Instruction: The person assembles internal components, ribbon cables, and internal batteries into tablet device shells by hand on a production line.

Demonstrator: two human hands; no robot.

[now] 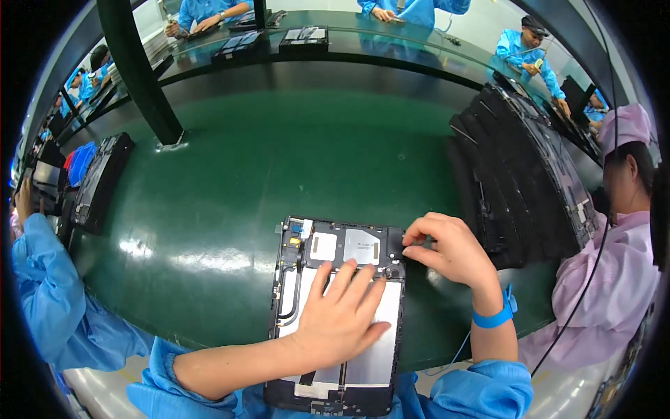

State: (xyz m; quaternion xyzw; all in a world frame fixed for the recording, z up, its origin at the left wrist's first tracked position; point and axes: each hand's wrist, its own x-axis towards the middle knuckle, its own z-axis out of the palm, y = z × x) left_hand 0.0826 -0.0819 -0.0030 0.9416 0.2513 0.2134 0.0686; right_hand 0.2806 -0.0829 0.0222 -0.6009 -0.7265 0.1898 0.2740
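An opened tablet (287,343) lies in front of me at the near edge of the table, its black frame, silver plates, cables and small boards exposed. Across its middle my left hand (340,307) rests with fingers spread, holding nothing. At the upper right edge of the tablet is my right hand (447,248), thumb and forefinger pinched together; whatever is between them is hidden or too small to make out. A blue wrist strap (494,318) with a thin cord circles my right wrist.
The green table (244,160) spreads ahead. A row of leaning black tablet bodies (523,160) stands on the right, a smaller stack (102,183) on the left. A dark post (139,70) rises at far left. Co-workers sit at both sides and across, beyond a raised shelf (391,52).
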